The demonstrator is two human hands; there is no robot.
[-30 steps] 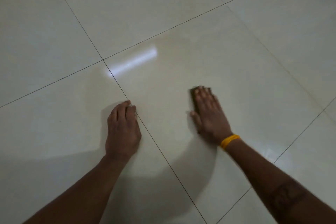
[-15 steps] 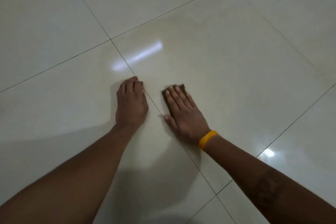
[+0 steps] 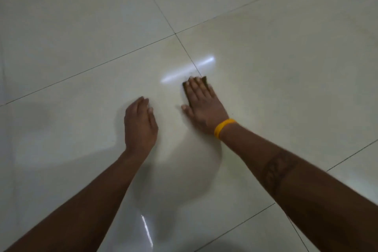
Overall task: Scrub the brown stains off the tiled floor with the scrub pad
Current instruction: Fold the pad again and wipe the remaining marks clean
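A dark brown scrub pad [image 3: 205, 80] lies flat on the glossy cream tiled floor [image 3: 286, 71], right on a grout line. My right hand [image 3: 204, 106], with a yellow wristband, presses down on the pad with straight fingers; only the pad's far corner and left edge show. My left hand [image 3: 140, 125] rests palm down on the tile to the left, holding nothing. A faint yellowish-brown film [image 3: 173, 51] tints the floor near the grout crossing beyond the pad.
Dark grout lines [image 3: 114, 61] cross the floor in a grid. A bright streak of reflected light [image 3: 188, 69] lies just beyond the pad. Shadows of my arms fall over the near tiles.
My right hand has slid the pad leftward and then forward, from the middle of the right tile onto the grout line near the light streak. My left hand stayed planted.
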